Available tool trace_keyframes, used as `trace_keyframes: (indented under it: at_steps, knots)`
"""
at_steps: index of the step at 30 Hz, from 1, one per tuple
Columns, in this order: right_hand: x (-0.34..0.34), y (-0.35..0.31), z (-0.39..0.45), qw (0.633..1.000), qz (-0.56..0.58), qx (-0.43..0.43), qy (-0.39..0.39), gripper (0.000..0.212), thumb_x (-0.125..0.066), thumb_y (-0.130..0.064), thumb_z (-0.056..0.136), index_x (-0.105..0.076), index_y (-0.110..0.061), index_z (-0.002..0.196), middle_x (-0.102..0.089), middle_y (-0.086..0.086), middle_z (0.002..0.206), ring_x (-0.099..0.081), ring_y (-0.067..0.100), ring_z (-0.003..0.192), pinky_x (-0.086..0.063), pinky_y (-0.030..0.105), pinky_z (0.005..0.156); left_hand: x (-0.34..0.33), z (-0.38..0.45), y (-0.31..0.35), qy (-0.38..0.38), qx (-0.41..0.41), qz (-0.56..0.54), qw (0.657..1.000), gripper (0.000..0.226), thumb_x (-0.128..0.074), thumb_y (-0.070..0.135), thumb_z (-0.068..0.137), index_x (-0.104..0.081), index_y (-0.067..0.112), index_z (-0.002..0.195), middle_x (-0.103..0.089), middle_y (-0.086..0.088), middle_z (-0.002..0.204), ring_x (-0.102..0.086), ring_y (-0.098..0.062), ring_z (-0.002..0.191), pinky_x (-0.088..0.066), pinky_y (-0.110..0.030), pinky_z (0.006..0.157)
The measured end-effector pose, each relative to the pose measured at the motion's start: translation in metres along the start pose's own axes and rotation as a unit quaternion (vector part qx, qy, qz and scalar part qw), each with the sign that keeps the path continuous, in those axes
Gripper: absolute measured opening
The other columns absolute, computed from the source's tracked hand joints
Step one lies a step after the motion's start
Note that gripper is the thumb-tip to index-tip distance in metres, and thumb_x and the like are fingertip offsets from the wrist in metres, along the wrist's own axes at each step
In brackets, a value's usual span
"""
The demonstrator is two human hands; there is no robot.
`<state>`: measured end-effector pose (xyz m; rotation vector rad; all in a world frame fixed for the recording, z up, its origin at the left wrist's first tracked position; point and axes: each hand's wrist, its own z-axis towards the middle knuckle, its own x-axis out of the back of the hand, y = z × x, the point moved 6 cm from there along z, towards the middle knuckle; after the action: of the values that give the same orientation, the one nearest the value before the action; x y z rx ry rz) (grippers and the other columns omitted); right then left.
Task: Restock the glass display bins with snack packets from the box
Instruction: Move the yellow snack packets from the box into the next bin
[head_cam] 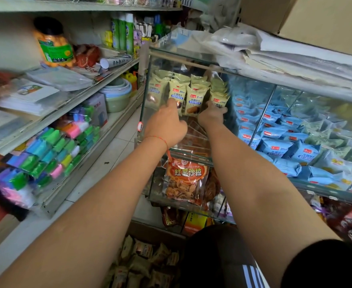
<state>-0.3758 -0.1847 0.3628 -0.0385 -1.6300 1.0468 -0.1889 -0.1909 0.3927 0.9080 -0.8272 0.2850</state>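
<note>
Hands, both raised into the top glass display bin (pixel 150 65) at the end of the case. Left hand (pixel 166 125) curled round the lower edge of a pale green snack packet (pixel 176 94); right hand (pixel 211 116) grips the neighbouring green packet (pixel 218 99), fingers wrapped under it. Between them, a third packet (pixel 193 100) stands upright in the same row. Bin below: orange chip bag (pixel 186 179) leaning against the glass front. Bins to the right: blue packets (pixel 275 146), heaped. Above the case: stacked papers and plastic (pixel 275 53), cardboard carton (pixel 316 19). Left: metal shelf (pixel 92 88) with coloured packs (pixel 52 154), bowls (pixel 117 96), yellow snack jar (pixel 53 44). Bottom: box (pixel 150 231) on the floor holding loose packets (pixel 142 260).
</note>
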Motion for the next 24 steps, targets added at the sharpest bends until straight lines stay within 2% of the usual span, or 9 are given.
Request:
trace_keyframes:
  at_steps: [4, 11, 15, 17, 20, 22, 24]
  knots:
    - [0.002, -0.002, -0.001, 1.000, 0.002, 0.002, 0.012, 0.052, -0.044, 0.000, 0.093, -0.040, -0.020, 0.141, -0.012, 0.021, 0.146, -0.052, 0.032, 0.111, -0.045, 0.032, 0.089, -0.002, 0.001, 0.000, -0.001, 0.001, 0.003, 1.000, 0.046, -0.051, 0.020, 0.089, -0.039, 0.013, 0.133, -0.060, -0.009, 0.111, -0.060, -0.029, 0.093, -0.042, -0.034, 0.068]
    - [0.004, -0.005, -0.003, 1.000, -0.015, 0.011, 0.024, 0.048, -0.051, -0.003, 0.090, -0.042, -0.018, 0.135, -0.018, 0.018, 0.140, -0.050, 0.035, 0.114, -0.047, 0.040, 0.099, -0.002, 0.000, 0.001, 0.006, -0.004, 0.020, 1.000, 0.043, -0.052, 0.021, 0.088, -0.042, 0.014, 0.130, -0.061, -0.007, 0.100, -0.061, -0.028, 0.087, -0.046, -0.035, 0.066]
    - [0.019, -0.021, -0.013, 0.997, -0.041, 0.033, 0.049, 0.058, -0.052, -0.002, 0.089, -0.034, -0.015, 0.143, -0.016, 0.024, 0.146, -0.048, 0.038, 0.121, -0.046, 0.040, 0.099, 0.005, -0.001, 0.004, 0.057, -0.026, 0.014, 0.998, 0.034, -0.051, 0.022, 0.088, -0.050, 0.014, 0.121, -0.064, -0.007, 0.097, -0.061, -0.029, 0.085, -0.050, -0.037, 0.068]
    - [0.032, -0.033, -0.025, 0.995, -0.050, 0.060, 0.056, 0.055, -0.053, -0.002, 0.090, -0.036, -0.009, 0.141, -0.027, 0.024, 0.144, -0.051, 0.035, 0.119, -0.047, 0.037, 0.096, 0.012, -0.006, 0.008, 0.094, -0.047, 0.017, 0.994, 0.026, -0.052, 0.023, 0.088, -0.057, 0.015, 0.112, -0.064, -0.007, 0.093, -0.060, -0.029, 0.083, -0.050, -0.036, 0.067]
    - [0.056, -0.053, -0.058, 0.987, -0.084, 0.120, 0.068, 0.028, -0.053, -0.009, 0.091, -0.060, -0.006, 0.117, -0.060, 0.016, 0.122, -0.061, 0.030, 0.108, -0.050, 0.033, 0.080, 0.019, -0.017, 0.017, 0.124, -0.069, 0.050, 0.989, 0.015, -0.052, 0.026, 0.087, -0.065, 0.017, 0.090, -0.066, -0.007, 0.085, -0.061, -0.031, 0.077, -0.046, -0.032, 0.061]
    - [0.066, -0.062, -0.088, 0.978, -0.084, 0.177, 0.071, 0.024, -0.048, -0.016, 0.090, -0.066, -0.008, 0.105, -0.066, 0.015, 0.110, -0.063, 0.032, 0.101, -0.049, 0.032, 0.075, 0.024, -0.036, 0.023, 0.138, -0.105, 0.082, 0.981, 0.020, -0.051, 0.029, 0.083, -0.064, 0.016, 0.076, -0.067, -0.007, 0.079, -0.062, -0.032, 0.072, -0.040, -0.030, 0.056]
    - [0.068, -0.063, -0.122, 0.964, -0.046, 0.251, 0.071, 0.025, -0.045, -0.019, 0.089, -0.067, -0.010, 0.098, -0.069, 0.014, 0.100, -0.064, 0.033, 0.093, -0.052, 0.034, 0.074, 0.025, -0.069, 0.026, 0.167, -0.186, 0.132, 0.959, 0.025, -0.047, 0.032, 0.080, -0.059, 0.013, 0.067, -0.063, -0.007, 0.067, -0.061, -0.030, 0.061, -0.036, -0.028, 0.050]
